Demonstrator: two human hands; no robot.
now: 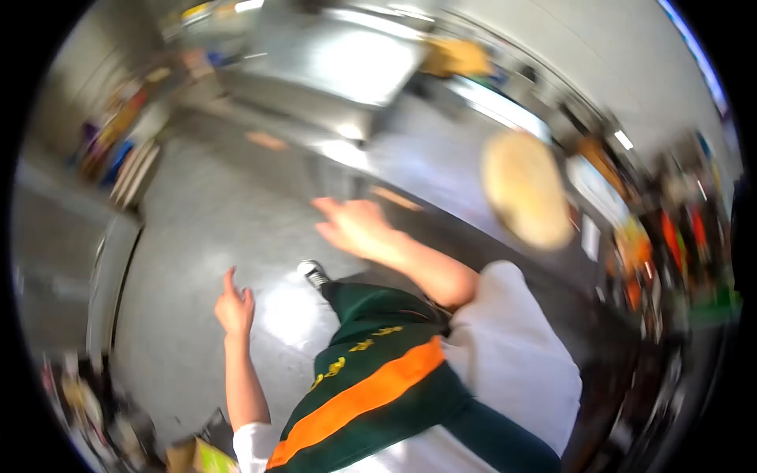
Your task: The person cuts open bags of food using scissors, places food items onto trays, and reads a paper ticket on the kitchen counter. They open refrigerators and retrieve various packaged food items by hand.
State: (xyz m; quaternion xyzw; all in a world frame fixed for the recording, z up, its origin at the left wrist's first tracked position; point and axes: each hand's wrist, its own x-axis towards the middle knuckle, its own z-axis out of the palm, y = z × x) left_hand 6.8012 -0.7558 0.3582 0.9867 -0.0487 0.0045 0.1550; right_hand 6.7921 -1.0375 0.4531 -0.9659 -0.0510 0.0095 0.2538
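My left hand (235,309) hangs over the grey floor, its index finger and thumb stretched apart and nothing visible in it. In front of my body, my right hand (359,227) reaches out beside the counter edge with fingers spread, also holding nothing that I can see. I wear a dark green apron (371,355) with an orange stripe. Nearest to my right arm on the counter is a round, pale wooden-looking board (527,189). Motion blurs the view, so fine detail is lost.
A steel counter (434,150) runs along my right. Bottles with red and orange parts (678,236) crowd its near end. A shiny steel unit (355,63) stands further ahead. At left are a steel cabinet (55,252) and stacked goods (118,150). An open carton (193,456) sits low behind me.
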